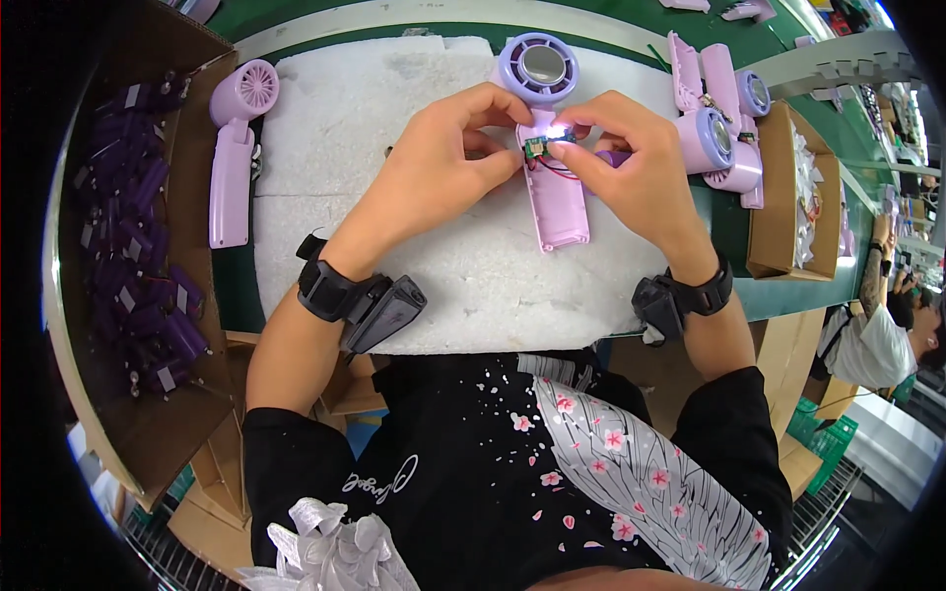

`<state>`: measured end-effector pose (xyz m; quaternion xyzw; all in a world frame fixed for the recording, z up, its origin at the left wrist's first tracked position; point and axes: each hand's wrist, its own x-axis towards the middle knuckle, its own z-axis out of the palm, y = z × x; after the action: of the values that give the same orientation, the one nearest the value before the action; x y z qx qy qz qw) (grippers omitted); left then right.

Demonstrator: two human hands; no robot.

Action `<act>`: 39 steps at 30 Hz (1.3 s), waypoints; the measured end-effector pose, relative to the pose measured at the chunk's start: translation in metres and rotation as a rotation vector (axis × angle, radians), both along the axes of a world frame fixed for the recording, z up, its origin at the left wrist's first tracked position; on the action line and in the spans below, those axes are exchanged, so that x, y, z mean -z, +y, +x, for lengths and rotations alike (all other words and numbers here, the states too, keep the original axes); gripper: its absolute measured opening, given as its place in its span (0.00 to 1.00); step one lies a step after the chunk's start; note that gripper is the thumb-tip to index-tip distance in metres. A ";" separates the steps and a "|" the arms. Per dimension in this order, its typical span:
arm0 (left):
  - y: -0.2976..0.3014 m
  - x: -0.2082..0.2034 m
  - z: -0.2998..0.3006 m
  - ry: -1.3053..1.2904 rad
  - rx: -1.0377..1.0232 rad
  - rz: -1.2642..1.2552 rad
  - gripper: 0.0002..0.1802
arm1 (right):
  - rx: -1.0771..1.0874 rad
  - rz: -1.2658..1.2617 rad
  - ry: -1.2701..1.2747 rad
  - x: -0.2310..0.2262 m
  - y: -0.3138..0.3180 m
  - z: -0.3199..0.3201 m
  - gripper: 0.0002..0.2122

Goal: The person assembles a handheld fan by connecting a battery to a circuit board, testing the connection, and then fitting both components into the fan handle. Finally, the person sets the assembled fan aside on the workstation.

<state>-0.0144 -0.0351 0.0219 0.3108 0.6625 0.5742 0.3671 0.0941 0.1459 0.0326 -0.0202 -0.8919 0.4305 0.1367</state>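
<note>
A pink handheld fan (562, 212) with a lilac round head lies on the white foam pad (335, 128), its handle shell facing up and uncovered. My left hand (448, 158) grips the upper left edge of that handle between thumb and fingers. At the top of the handle my right hand (636, 163) pinches a small green circuit board (537, 148), where a white light shines. Thin red and black wires run from the board towards a purple battery (613, 158), partly hidden under my right hand.
At the left stands a cardboard box (187, 187) of purple batteries, with another pink fan (234, 167) beside it. Several fan parts (719, 79) lie at the right, near a smaller carton (778, 197) of white pieces. Another person (877, 345) is at the far right.
</note>
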 end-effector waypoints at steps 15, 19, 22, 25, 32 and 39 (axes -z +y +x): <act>0.000 0.004 0.001 -0.020 -0.030 0.012 0.13 | -0.031 0.096 0.035 0.000 0.000 0.001 0.08; 0.000 0.003 0.001 -0.024 -0.032 0.009 0.12 | -0.026 0.123 0.061 0.001 -0.001 0.001 0.08; 0.001 0.005 0.001 -0.027 -0.033 0.013 0.12 | -0.005 0.140 0.064 0.001 -0.002 0.000 0.07; 0.000 0.005 0.001 -0.025 -0.035 0.022 0.12 | -0.002 0.157 0.091 0.002 -0.003 0.001 0.07; 0.000 0.005 0.000 -0.022 -0.020 0.029 0.12 | -0.012 0.155 0.063 -0.001 -0.005 0.002 0.08; 0.004 0.005 0.007 0.046 -0.082 0.042 0.11 | -0.004 0.195 0.089 0.003 -0.003 0.001 0.08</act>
<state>-0.0077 -0.0311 0.0168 0.3040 0.6707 0.5954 0.3214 0.0954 0.1425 0.0301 0.0143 -0.9227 0.3425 0.1765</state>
